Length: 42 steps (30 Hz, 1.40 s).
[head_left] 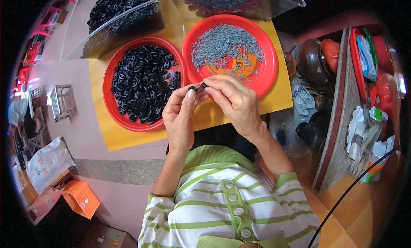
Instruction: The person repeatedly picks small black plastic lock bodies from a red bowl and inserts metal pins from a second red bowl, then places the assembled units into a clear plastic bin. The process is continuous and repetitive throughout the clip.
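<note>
My left hand (pixel 179 115) and my right hand (pixel 233 99) meet over the near edge of a yellow board (pixel 128 136). Together they pinch a small black plastic piece (pixel 193 88) between fingertips; the right fingers touch its right end, where a small grey part seems held. Just beyond sit two red round trays: the left tray (pixel 112 103) is full of several black oval pieces (pixel 143 83), the right tray (pixel 267 66) holds a heap of small grey pins (pixel 224 44).
Clear plastic bins (pixel 124 21) with more black pieces stand at the back. A shelf with red lids and packets (pixel 364 68) is at the right, sandals (pixel 304 100) on the floor below it. Orange paper (pixel 81 198) and a white sack (pixel 47 162) lie at the left.
</note>
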Tool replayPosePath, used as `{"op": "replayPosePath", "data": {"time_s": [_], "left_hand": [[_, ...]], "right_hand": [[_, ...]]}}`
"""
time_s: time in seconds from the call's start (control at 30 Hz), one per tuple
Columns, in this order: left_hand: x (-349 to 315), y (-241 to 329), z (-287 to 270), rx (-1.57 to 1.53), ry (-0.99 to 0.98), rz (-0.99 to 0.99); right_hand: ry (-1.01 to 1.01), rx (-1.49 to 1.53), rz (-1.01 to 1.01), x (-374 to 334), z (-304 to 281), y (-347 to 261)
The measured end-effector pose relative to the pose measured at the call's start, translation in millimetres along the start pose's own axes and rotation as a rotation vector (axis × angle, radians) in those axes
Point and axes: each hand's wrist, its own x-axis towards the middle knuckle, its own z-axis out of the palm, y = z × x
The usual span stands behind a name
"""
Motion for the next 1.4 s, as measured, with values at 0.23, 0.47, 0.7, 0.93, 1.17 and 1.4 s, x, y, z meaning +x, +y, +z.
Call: {"op": "replayPosePath", "data": {"time_s": [0.23, 0.47, 0.7, 0.93, 1.17, 1.4], "left_hand": [[-0.5, -4.9, 8.1, -0.059, -0.020, -0.063], [1.8, -8.9, 9.6, -0.073, -0.012, -0.090], [1.1, -10.3, 9.2, 0.040, -0.004, -0.155], [0.4, -12.9, 11.3, 0.055, 0.015, -0.165], [1.4, -14.6, 9.5, 0.058, 0.021, -0.146], [2.0, -12.2, 9.9, 0.062, 0.009, -0.143]], "right_hand": [[-0.016, 0.158, 0.248, -3.4, -9.2, -0.3], [-0.069, 0.424, 0.481, -6.8, -17.2, 5.6], [-0.045, 0.818, 0.674, -10.0, -18.9, 15.7], [-0.037, 0.864, 0.680, -9.0, -15.8, 12.9], [-0.057, 0.881, 0.672, -9.7, -10.5, 7.9], [-0.029, 0.807, 0.608, -9.1, -5.9, 1.8]]}}
